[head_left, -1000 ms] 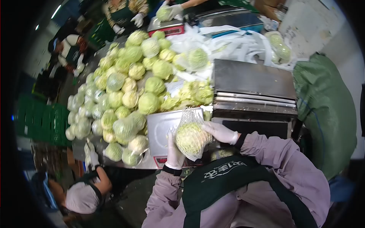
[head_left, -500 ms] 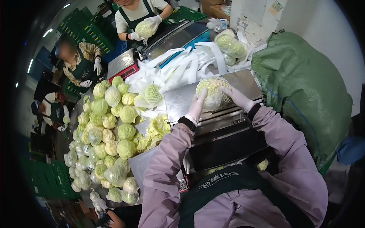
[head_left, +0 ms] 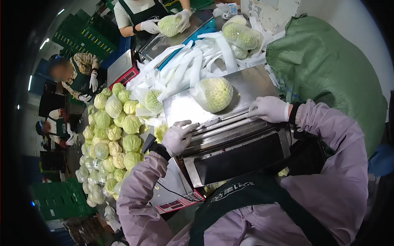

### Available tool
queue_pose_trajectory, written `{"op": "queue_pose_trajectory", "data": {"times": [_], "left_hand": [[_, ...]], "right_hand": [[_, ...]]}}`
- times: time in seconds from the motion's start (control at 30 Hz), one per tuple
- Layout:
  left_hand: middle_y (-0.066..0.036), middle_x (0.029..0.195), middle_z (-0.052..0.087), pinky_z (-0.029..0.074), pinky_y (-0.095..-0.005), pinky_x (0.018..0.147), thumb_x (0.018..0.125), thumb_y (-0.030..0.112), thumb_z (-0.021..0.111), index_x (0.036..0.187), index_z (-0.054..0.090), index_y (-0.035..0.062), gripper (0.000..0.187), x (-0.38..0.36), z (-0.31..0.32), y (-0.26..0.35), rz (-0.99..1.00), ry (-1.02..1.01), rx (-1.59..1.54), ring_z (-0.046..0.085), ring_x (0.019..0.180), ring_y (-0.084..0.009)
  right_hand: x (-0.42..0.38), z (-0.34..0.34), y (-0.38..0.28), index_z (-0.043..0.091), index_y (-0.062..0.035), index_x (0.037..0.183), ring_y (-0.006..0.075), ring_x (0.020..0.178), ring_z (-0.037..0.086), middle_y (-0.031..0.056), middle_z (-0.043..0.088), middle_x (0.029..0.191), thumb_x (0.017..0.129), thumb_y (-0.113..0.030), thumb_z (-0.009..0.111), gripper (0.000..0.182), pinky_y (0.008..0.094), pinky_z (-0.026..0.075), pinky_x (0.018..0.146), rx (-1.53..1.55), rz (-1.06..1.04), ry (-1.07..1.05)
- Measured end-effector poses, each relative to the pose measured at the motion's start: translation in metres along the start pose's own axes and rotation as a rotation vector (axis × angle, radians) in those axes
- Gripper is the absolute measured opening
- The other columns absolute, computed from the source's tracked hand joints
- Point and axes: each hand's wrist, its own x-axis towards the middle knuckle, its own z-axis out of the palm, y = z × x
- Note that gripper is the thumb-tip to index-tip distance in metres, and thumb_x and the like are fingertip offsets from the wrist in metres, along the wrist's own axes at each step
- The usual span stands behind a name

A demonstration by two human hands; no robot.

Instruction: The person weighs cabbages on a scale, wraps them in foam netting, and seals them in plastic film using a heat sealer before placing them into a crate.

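A pale green cabbage in a white foam net sits on the metal plate of a wrapping machine, with neither hand touching it. My left hand, in a white glove, is at the left end of the machine's front rollers, its thumb and fingers drawn together. At the right end, my gloved right hand has its fingertips pinched at the roller edge. Whether clear film is between the fingers is too fine to make out. The machine's black pad lies nearer my body.
Many cabbages are piled on the left, some netted. White foam strips heap behind the plate. A big green sack bulges at the right. A red-edged scale sits front left. A co-worker's hands hold another netted cabbage across the table.
Both hands have let go of the netted cabbage, which now rests on the plate. They have moved apart and down to the machine's rollers; the machine's black pad is more exposed.
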Motion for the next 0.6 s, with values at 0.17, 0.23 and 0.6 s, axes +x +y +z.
{"op": "queue_pose_trajectory", "data": {"times": [0.17,0.23,0.6], "left_hand": [[-0.001,0.130,0.053,0.040,-0.0462,0.096,0.076,0.026,0.067,0.118,0.059,0.0362,0.044,0.006,0.043,-0.014,0.429,-0.015,0.457,0.052,0.114,-0.0286],[0.004,0.120,0.060,0.043,-0.0421,0.092,0.081,0.025,0.065,0.097,0.068,0.0290,0.016,0.005,0.056,-0.010,0.401,0.100,0.363,0.051,0.117,-0.0241],[-0.010,0.090,0.066,0.051,-0.0354,0.081,0.087,0.010,0.056,0.102,0.057,-0.0020,0.019,0.003,-0.116,0.071,-0.363,-0.224,-1.295,0.064,0.085,-0.0255]], "right_hand": [[0.006,0.029,0.020,0.067,-0.0166,0.099,0.0261,0.097,0.057,0.0027,0.062,0.099,0.077,-0.012,0.061,0.024,0.0377,0.048,0.080,-0.190,-0.226,-0.106],[-0.002,0.038,0.025,0.067,-0.0118,0.092,0.0271,0.096,0.057,0.0061,0.063,0.095,0.077,-0.014,0.061,0.015,0.0381,0.047,0.079,-0.032,-0.177,0.024],[0.041,-0.136,-0.027,0.058,-0.0028,0.102,0.0150,0.089,0.064,0.0045,0.068,0.093,0.090,-0.014,0.057,0.016,0.0291,0.049,0.079,1.327,0.011,-0.313]]}}
